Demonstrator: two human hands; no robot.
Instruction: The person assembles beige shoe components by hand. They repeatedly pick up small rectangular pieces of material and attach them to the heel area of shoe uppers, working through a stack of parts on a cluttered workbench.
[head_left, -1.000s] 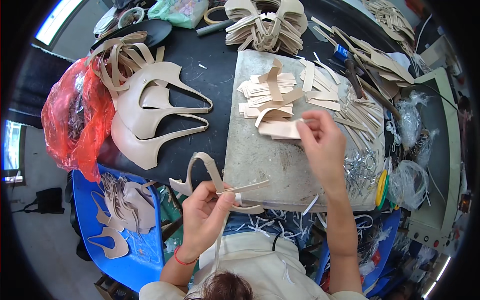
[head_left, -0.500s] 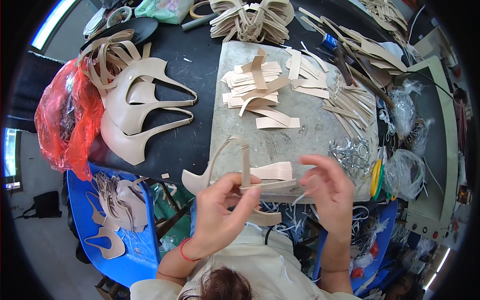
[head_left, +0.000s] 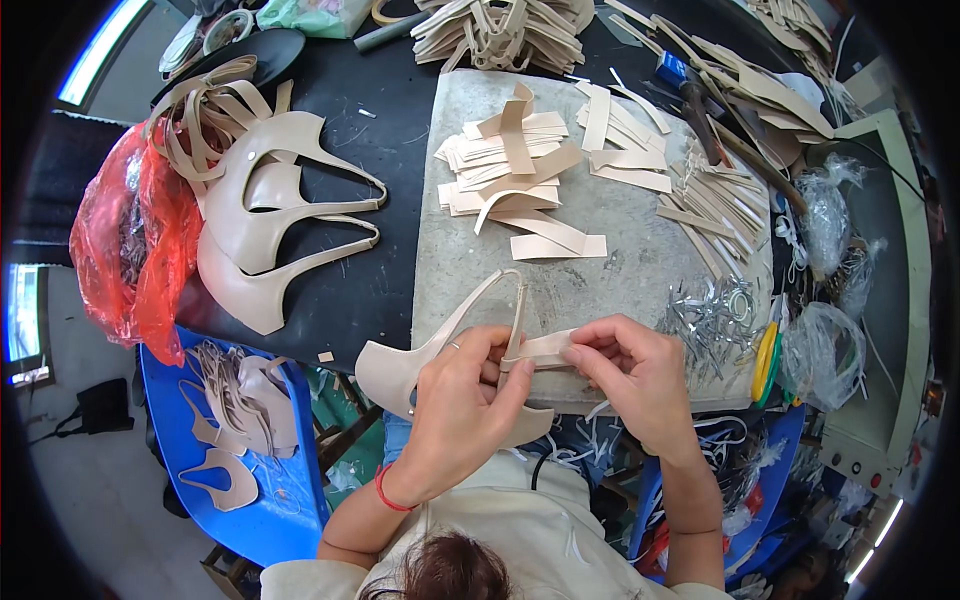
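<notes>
A beige, curved leather shoe-upper piece is gripped by the left hand at the grey stone slab's near edge; a short beige leather strip is pinched against it by the right hand.

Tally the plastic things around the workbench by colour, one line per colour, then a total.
Red plastic bag: 1
Blue plastic chair holding beige cut pieces: 1
Clear plastic bags at the right edge of the bench: 2 that can be made out
Total: 4
</notes>
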